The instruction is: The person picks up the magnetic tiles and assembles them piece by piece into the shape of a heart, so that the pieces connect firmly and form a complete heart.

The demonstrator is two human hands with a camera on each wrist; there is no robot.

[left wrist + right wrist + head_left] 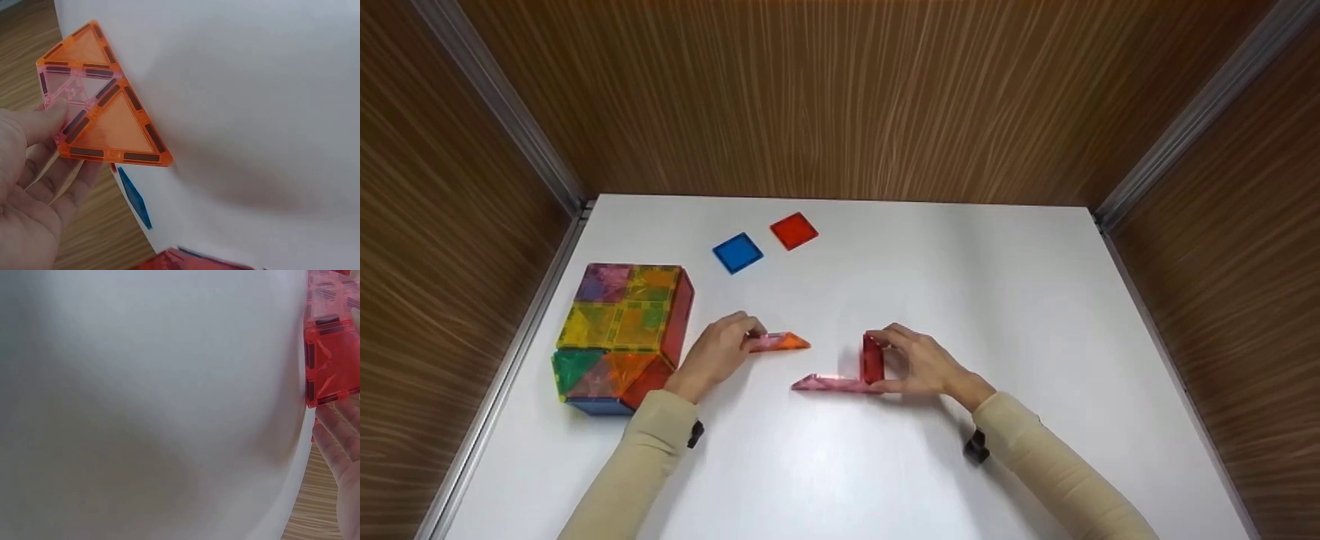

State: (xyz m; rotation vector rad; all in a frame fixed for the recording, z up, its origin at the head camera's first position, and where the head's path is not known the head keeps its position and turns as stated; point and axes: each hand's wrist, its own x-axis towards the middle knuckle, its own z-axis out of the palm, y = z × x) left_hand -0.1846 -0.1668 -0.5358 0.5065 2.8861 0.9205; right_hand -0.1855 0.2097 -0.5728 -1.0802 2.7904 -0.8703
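Note:
My left hand (720, 349) pinches a flat panel of joined magnetic tiles (780, 342), thumb on one face and fingers behind. In the left wrist view this panel shows an orange triangle tile (121, 126) beside pink and orange pieces. My right hand (919, 360) holds a red magnetic tile (873, 360) between thumb and fingers, its fingers at the far end and the thumb at the near end. The red tile stands on edge and meets a pink tile panel (832, 384) at a corner; this panel also stands on edge and runs leftward.
A box-like block of joined coloured tiles (619, 326) stands at the left, close to my left forearm. Toward the back lie a blue square tile (738, 253) and a red square tile (794, 230). Wood-grain walls (840, 97) enclose the white table (997, 277).

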